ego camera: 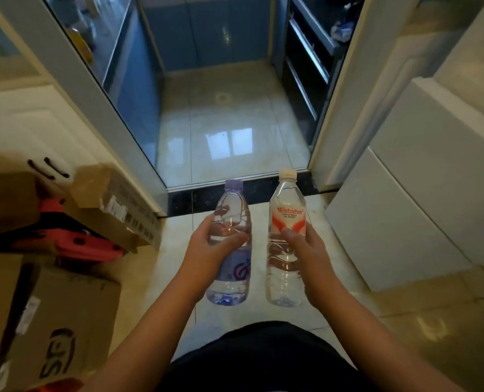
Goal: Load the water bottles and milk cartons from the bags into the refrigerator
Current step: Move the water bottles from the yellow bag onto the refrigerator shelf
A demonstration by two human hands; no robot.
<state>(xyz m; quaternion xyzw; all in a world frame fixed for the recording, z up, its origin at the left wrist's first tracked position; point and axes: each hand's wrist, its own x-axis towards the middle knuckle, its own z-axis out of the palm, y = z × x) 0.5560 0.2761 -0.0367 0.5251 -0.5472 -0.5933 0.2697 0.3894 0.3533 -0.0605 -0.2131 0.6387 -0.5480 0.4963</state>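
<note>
My left hand (207, 250) grips a clear water bottle with a purple cap and a purple label (232, 275), held upright in front of me. My right hand (308, 250) grips a second clear water bottle with a white cap and a red-and-white label (284, 210), also upright, just right of the first. Both bottles are full and their caps are on. The white refrigerator (422, 210) stands at the right with its doors shut. No bags or milk cartons are in view.
Cardboard boxes (65, 306) and a red object (74, 239) are stacked at the left. A white cabinet (37, 123) stands behind them. Ahead, a glass sliding door (99, 66) is open onto a tiled kitchen floor (229, 128) beyond a dark threshold (198, 198).
</note>
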